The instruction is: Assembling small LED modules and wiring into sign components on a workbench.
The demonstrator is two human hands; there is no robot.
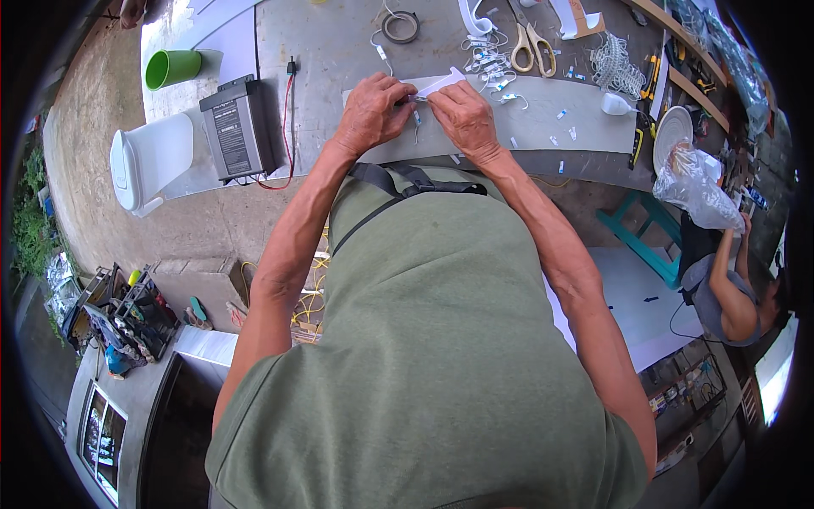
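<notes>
Over the metal table, my left hand [376,110] is closed, its fingertips pinching a string of small wired LED modules [381,53] that trails away from me. Beside it my right hand [465,119] grips a white curved plastic piece [441,83]. The fingertips of both hands nearly meet at its left end, where the exact contact is partly hidden. A short wired module [417,119] dangles just below them. Beyond the right hand lies a tangled heap of more LED modules [490,61], with scissors [532,49] beside it.
A roll of tape [400,27] lies beyond my hands. Leftward are a black power supply box [237,127], a clear pitcher [153,165] and a green cup [172,69]. At right are a glue bottle [617,103], a teal stool [649,229] and another person [733,297] holding a plastic bag [697,191].
</notes>
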